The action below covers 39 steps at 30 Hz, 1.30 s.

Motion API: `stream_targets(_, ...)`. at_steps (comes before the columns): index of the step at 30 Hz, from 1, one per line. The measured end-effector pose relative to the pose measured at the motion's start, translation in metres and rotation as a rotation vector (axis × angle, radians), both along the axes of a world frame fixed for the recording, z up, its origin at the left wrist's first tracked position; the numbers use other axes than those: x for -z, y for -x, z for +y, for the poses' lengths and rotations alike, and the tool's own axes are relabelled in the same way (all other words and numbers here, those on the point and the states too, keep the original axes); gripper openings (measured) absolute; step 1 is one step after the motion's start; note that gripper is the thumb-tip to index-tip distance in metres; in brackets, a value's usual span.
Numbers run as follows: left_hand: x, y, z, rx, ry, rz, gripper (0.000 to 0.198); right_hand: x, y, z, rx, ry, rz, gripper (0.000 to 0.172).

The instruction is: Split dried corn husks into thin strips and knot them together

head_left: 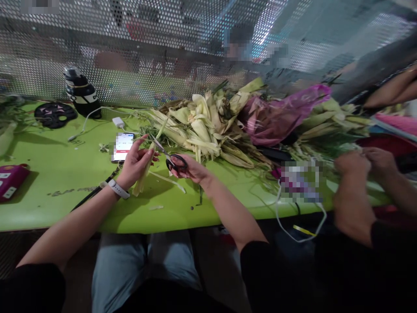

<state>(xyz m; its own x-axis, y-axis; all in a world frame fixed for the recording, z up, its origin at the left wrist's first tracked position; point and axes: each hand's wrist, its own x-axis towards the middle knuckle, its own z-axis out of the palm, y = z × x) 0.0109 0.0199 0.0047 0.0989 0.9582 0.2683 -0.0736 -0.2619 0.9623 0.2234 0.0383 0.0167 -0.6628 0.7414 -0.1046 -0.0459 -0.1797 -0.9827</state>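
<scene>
My left hand is closed around a pale green corn husk strip, which hangs below the fingers and sticks up above them. In my right hand is a pair of scissors with black handles. Its blades point up and left, close to the husk at my left fingers; whether they touch it I cannot tell. Behind both hands lies a large heap of corn husks, dry and pale yellow-green. A lit phone lies just behind my left hand.
On the green table are a black bottle, a black mask-shaped piece, a white charger with cable and a magenta box. A pink plastic bag rests on the husks. At right, another person's hands work close by.
</scene>
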Motion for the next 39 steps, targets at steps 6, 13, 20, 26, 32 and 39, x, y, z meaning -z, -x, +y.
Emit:
stream_targets(6, 0.0, -0.002, 0.0, -0.013, 0.0, -0.007, 0.06, 0.001, 0.001, 0.001, 0.03, -0.049, -0.023, 0.044)
stream_targets(13, -0.002, -0.001, 0.0, -0.002, 0.023, -0.023, 0.059, -0.001, -0.004, 0.0, 0.131, -0.105, -0.023, 0.044)
stream_targets(20, -0.009, -0.001, 0.002, 0.163, 0.671, -0.305, 0.015, -0.004, -0.022, 0.019, 0.458, -0.362, -0.251, 0.048)
stream_targets(26, -0.01, -0.005, -0.004, 0.068, 0.491, -0.306, 0.013, 0.004, -0.033, 0.029, 0.673, -0.699, -1.0, 0.033)
stream_targets(32, -0.005, -0.006, -0.005, 0.086, 0.426, -0.265, 0.011, 0.013, -0.03, 0.031, 0.46, -0.706, -1.211, 0.024)
stream_targets(39, -0.009, -0.015, -0.012, 0.086, 0.361, -0.219, 0.025, 0.004, -0.019, 0.02, 0.338, -0.616, -0.843, 0.02)
